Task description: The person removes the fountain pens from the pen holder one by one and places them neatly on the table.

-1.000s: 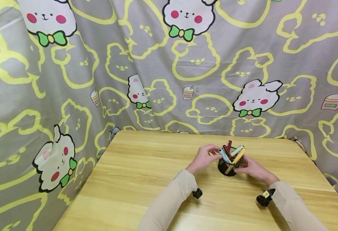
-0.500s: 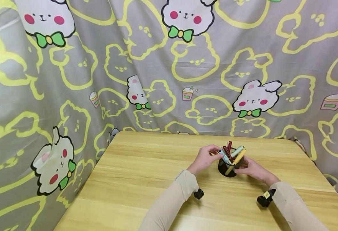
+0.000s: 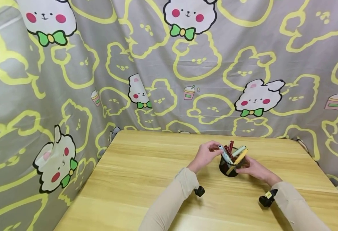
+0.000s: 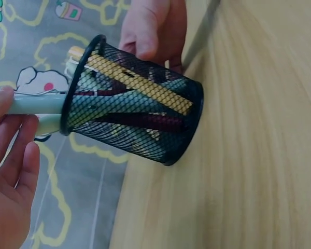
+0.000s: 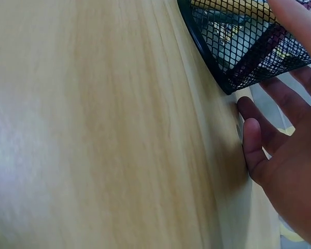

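Note:
A black mesh pen holder [image 3: 228, 168] stands upright on the wooden table, with several pens and markers in it. My right hand [image 3: 257, 170] holds its right side, the thumb in front and fingers behind, as the right wrist view shows. My left hand [image 3: 205, 155] is at the left of the rim and pinches the upper end of a pale blue-green pen [image 4: 39, 104]. That pen's lower part is still inside the mesh. A yellow marker [image 3: 240, 156], dark red pens [image 3: 229, 150] and a pale green pen [image 3: 239, 150] lean in the holder.
The wooden table [image 3: 128, 186] spreads out around the holder. A grey patterned curtain [image 3: 157, 64] hangs behind its far edge and along the left. Dark camera mounts [image 3: 199, 191] sit under both wrists, close to the tabletop.
My left hand has risen slightly, and the pale blue-green pen stands a little higher out of the holder. My right hand keeps its hold on the holder.

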Demonstrator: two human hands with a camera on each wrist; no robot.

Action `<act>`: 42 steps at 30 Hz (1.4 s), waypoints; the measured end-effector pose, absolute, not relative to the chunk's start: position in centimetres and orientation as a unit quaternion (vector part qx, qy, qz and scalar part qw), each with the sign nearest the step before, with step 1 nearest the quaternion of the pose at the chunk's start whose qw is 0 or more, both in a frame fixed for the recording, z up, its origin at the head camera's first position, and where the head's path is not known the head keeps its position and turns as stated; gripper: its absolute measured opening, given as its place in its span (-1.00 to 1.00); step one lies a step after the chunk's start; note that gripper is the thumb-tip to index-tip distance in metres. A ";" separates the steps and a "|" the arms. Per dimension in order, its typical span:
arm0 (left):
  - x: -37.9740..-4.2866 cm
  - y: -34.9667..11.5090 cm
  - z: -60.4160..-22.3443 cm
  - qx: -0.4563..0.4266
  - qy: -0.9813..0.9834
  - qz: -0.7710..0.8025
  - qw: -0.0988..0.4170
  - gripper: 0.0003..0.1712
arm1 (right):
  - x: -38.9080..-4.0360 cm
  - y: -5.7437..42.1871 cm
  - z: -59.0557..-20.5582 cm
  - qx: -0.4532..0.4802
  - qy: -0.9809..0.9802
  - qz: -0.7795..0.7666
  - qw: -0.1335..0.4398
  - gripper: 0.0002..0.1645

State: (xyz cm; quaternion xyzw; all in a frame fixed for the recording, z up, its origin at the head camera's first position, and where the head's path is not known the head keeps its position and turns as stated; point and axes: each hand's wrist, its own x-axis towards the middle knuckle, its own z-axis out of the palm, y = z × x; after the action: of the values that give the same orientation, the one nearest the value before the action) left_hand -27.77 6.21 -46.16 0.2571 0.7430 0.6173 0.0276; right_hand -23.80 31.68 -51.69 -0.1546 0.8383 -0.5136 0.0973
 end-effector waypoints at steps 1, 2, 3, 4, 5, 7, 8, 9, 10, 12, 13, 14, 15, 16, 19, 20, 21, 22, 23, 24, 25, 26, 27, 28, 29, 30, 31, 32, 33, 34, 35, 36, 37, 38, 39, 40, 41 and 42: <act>-27.9 6.2 -46.0 0.256 0.739 0.623 0.028 -0.83 | -23.8 31.7 -51.6 -0.155 0.839 -0.513 0.096 -0.16; -27.9 6.2 -45.9 0.253 0.735 0.628 0.028 -0.83 | -23.8 31.7 -51.6 -0.154 0.839 -0.513 0.094 -0.17; -28.0 6.2 -45.8 0.251 0.733 0.632 0.028 -0.83 | -23.8 31.7 -51.6 -0.154 0.841 -0.511 0.092 -0.18; -28.1 6.1 -45.7 0.248 0.729 0.637 0.029 -0.83 | -23.7 31.7 -51.5 -0.155 0.841 -0.510 0.091 -0.18; -28.2 6.1 -45.5 0.245 0.726 0.641 0.029 -0.83 | -23.7 31.8 -51.5 -0.155 0.842 -0.509 0.091 -0.17; -28.3 6.0 -45.4 0.239 0.719 0.652 0.027 -0.83 | -23.7 31.8 -51.5 -0.156 0.841 -0.510 0.092 -0.17; -28.3 5.9 -45.3 0.240 0.715 0.656 0.024 -0.82 | -23.7 31.8 -51.5 -0.156 0.841 -0.510 0.092 -0.16; -28.1 5.7 -44.8 0.240 0.713 0.658 0.022 -0.81 | -23.7 31.7 -51.5 -0.157 0.841 -0.510 0.093 -0.15; -27.8 5.5 -44.2 0.240 0.711 0.661 0.020 -0.80 | -23.7 31.7 -51.5 -0.157 0.840 -0.511 0.094 -0.15; -27.9 5.3 -43.9 0.246 0.707 0.663 0.017 -0.80 | -23.7 31.7 -51.6 -0.159 0.839 -0.512 0.094 -0.16; -27.9 5.2 -43.8 0.249 0.705 0.664 0.016 -0.80 | -23.7 31.7 -51.6 -0.160 0.839 -0.512 0.094 -0.16; -28.0 5.1 -43.6 0.253 0.703 0.665 0.015 -0.80 | -23.7 31.8 -51.6 -0.161 0.838 -0.512 0.094 -0.16; -28.0 5.1 -43.4 0.253 0.703 0.664 0.015 -0.80 | -23.7 31.8 -51.6 -0.162 0.839 -0.512 0.093 -0.17; -28.3 5.1 -43.5 0.256 0.701 0.665 0.012 -0.81 | -23.7 31.8 -51.6 -0.162 0.839 -0.511 0.092 -0.18; -28.7 4.9 -43.4 0.258 0.700 0.666 0.006 -0.81 | -23.6 31.7 -51.5 -0.163 0.840 -0.509 0.089 -0.18; -28.7 4.8 -43.3 0.257 0.700 0.666 0.003 -0.80 | -23.6 31.7 -51.5 -0.165 0.842 -0.507 0.088 -0.19; -28.8 4.7 -43.1 0.257 0.699 0.667 0.001 -0.79 | -23.6 31.7 -51.5 -0.165 0.843 -0.505 0.087 -0.19; -28.8 4.6 -42.9 0.256 0.699 0.668 -0.001 -0.77 | -23.6 31.7 -51.5 -0.166 0.842 -0.506 0.087 -0.19; -28.8 4.4 -42.7 0.257 0.698 0.669 -0.003 -0.76 | -23.6 31.7 -51.5 -0.165 0.843 -0.505 0.087 -0.20; -28.9 4.2 -42.5 0.256 0.697 0.670 -0.006 -0.75 | -23.6 31.7 -51.6 -0.167 0.843 -0.503 0.087 -0.20; -28.9 4.1 -42.3 0.257 0.696 0.671 -0.009 -0.74 | -23.6 31.8 -51.7 -0.167 0.843 -0.504 0.088 -0.21; -29.0 3.9 -42.1 0.257 0.694 0.672 -0.014 -0.74 | -23.6 31.8 -51.7 -0.169 0.843 -0.503 0.089 -0.22; -29.0 3.6 -41.8 0.258 0.694 0.672 -0.018 -0.73 | -23.6 31.8 -51.7 -0.168 0.842 -0.505 0.090 -0.23; -29.1 3.4 -41.5 0.258 0.695 0.671 -0.024 -0.72 | -23.6 31.9 -51.8 -0.171 0.841 -0.506 0.090 -0.24; -29.1 3.1 -41.2 0.258 0.695 0.670 -0.030 -0.72 | -23.7 31.9 -51.8 -0.168 0.840 -0.507 0.092 -0.24; -29.1 2.8 -41.0 0.257 0.697 0.668 -0.036 -0.72 | -23.6 31.9 -51.9 -0.169 0.838 -0.510 0.093 -0.25; -29.2 2.5 -40.7 0.256 0.699 0.667 -0.041 -0.71 | -23.6 31.9 -51.9 -0.167 0.837 -0.513 0.093 -0.25; -29.2 2.2 -40.5 0.254 0.701 0.664 -0.046 -0.70 | -23.7 31.9 -51.9 -0.168 0.837 -0.512 0.093 -0.24; -29.3 1.8 -40.2 0.251 0.704 0.662 -0.051 -0.70 | -23.7 31.9 -51.9 -0.167 0.837 -0.513 0.093 -0.23; -29.4 1.5 -40.1 0.248 0.707 0.660 -0.056 -0.70 | -23.7 31.9 -51.9 -0.165 0.838 -0.513 0.092 -0.22; -29.5 1.2 -40.0 0.244 0.710 0.658 -0.060 -0.70 | -23.7 31.9 -51.8 -0.160 0.839 -0.512 0.092 -0.22; -29.6 0.8 -39.9 0.239 0.712 0.657 -0.063 -0.70 | -23.7 31.8 -51.8 -0.160 0.840 -0.510 0.091 -0.21; -29.6 0.5 -39.9 0.235 0.714 0.656 -0.065 -0.69 | -23.6 31.8 -51.7 -0.163 0.843 -0.504 0.089 -0.20; -29.7 0.1 -39.9 0.233 0.715 0.655 -0.067 -0.69 | -23.6 31.8 -51.7 -0.166 0.846 -0.500 0.088 -0.21; -29.8 -0.2 -40.0 0.232 0.716 0.655 -0.068 -0.68 | -23.6 31.7 -51.6 -0.165 0.847 -0.498 0.087 -0.21; -29.9 -0.5 -40.1 0.230 0.716 0.655 -0.069 -0.68 | -23.5 31.7 -51.6 -0.164 0.848 -0.497 0.085 -0.22; -30.0 -0.9 -40.3 0.230 0.716 0.656 -0.069 -0.67 | -23.5 31.7 -51.5 -0.165 0.849 -0.494 0.085 -0.22; -30.0 -1.2 -40.5 0.231 0.716 0.655 -0.070 -0.67 | -23.4 31.6 -51.5 -0.166 0.850 -0.493 0.084 -0.23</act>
State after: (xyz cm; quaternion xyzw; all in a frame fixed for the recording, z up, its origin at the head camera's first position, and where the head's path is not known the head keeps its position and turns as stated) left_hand -30.03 -1.20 -40.51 0.2307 0.7162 0.6549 -0.0700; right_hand -23.44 31.63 -51.49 -0.1661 0.8501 -0.4927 0.0842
